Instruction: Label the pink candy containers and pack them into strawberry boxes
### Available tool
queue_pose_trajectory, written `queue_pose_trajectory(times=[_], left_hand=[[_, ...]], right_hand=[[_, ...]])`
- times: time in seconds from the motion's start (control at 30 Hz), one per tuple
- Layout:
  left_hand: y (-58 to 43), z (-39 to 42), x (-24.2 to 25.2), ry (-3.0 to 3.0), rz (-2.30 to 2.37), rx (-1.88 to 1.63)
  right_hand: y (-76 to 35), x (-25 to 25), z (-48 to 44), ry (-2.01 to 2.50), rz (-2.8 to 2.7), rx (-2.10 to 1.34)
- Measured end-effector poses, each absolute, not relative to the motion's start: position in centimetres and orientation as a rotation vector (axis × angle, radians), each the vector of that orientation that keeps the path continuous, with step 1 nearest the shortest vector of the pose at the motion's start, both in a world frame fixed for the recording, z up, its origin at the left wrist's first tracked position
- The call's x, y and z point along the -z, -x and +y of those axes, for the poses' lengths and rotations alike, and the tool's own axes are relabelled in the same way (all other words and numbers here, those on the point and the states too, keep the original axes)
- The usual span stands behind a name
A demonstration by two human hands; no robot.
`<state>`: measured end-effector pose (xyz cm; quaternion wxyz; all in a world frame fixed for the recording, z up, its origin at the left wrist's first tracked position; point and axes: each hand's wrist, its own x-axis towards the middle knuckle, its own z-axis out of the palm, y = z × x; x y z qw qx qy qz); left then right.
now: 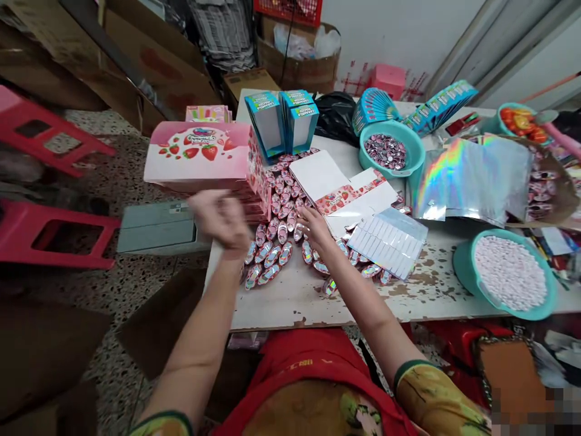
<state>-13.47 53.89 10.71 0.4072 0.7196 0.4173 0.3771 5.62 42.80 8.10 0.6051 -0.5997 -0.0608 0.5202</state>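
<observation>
Currently your left hand (221, 219) is in front of the pink strawberry box (197, 151), its grip too blurred to tell; right of that box, your right hand (315, 229) has fingers apart over shiny oval packs (272, 256).

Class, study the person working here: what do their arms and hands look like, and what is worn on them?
Both the left hand and right hand are ungloved, the left blurred. The forearms are bare. The right sleeve is short, mustard-yellow with a dark print and green trim; the left sleeve shows matching trim.
</observation>
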Motion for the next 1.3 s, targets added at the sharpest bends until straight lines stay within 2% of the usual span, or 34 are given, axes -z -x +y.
queue_pose_trajectory(times=[0.07,0.2,0.3,0.37,0.47,0.7,1.0,1.17,1.3], left_hand=[[4.9,50.7,-9.3,-2.018,1.000,-0.977],[-10.6,50.7,-6.2,-2.229,1.001,-0.387],[-15.8,53.1,-4.1,-2.163,1.174,-0.105],[-16.8,54.0,-3.2,-2.129,1.218,-0.043],[-16.6,53.9,-3.2,-2.011,1.030,-0.035],[-14.3,48.2,-4.6,-1.908,0.725,0.083],[-18.2,43.0,-4.6,-2.053,1.092,0.099],[-19.0,41.9,-4.5,-2.099,1.072,0.167],[-19.2,41.1,-5.0,-2.150,1.074,0.114]], right_hand=[[-7.1,-6.7,39.0,1.402,0.166,-1.256],[-9.6,-4.5,35.9,1.282,0.500,-1.387],[-11.3,-3.5,35.7,1.210,0.574,-1.407],[-12.2,-3.2,35.7,1.155,0.605,-1.450],[-12.9,-3.0,35.5,1.079,0.633,-1.479],[-13.3,-4.5,31.8,0.980,0.607,-1.305],[-15.0,-4.2,27.9,1.024,0.750,-1.225],[-17.0,-3.8,27.7,0.988,0.744,-1.239],[-16.8,-3.0,27.4,1.089,0.696,-1.094]])
